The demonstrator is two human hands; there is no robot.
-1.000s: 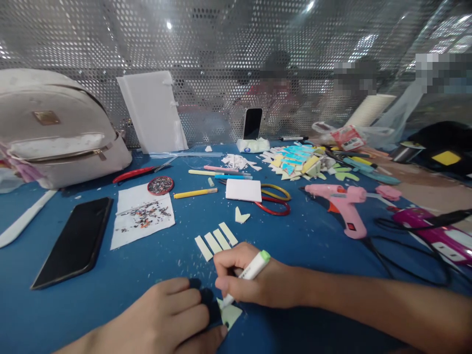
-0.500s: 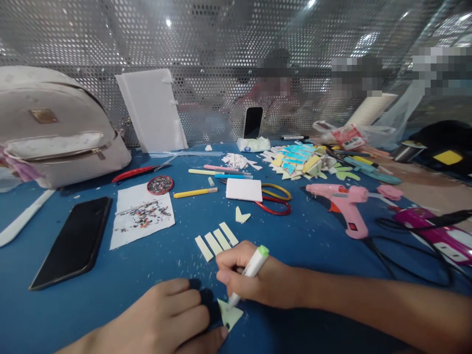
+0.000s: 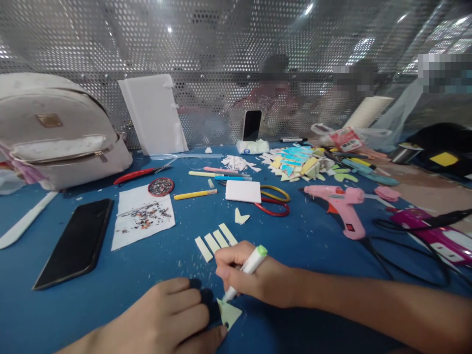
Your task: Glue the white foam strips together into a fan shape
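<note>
My right hand (image 3: 250, 275) grips a white marker with a green cap (image 3: 246, 269), its tip touching a small pale green triangular foam piece (image 3: 229, 313) on the blue table (image 3: 155, 260). My left hand (image 3: 165, 319) lies curled beside that piece, its thumb pressing on the lower edge. Several pale foam strips (image 3: 216, 241) lie in a row just beyond my right hand. A small heart-shaped cutout (image 3: 241, 216) lies farther back.
A black phone (image 3: 75, 242) and a white sheet with glitter (image 3: 143, 216) lie at left, near a beige backpack (image 3: 59, 132). Scissors (image 3: 275, 200), a white pad (image 3: 243, 191), pens, a pink glue gun (image 3: 341, 202), cables (image 3: 405, 250) and foam scraps (image 3: 295, 162) fill the middle and right. People sit behind the mesh screen.
The marker tip has shifted slightly along the top edge of the triangular piece; my left hand has stayed in place.
</note>
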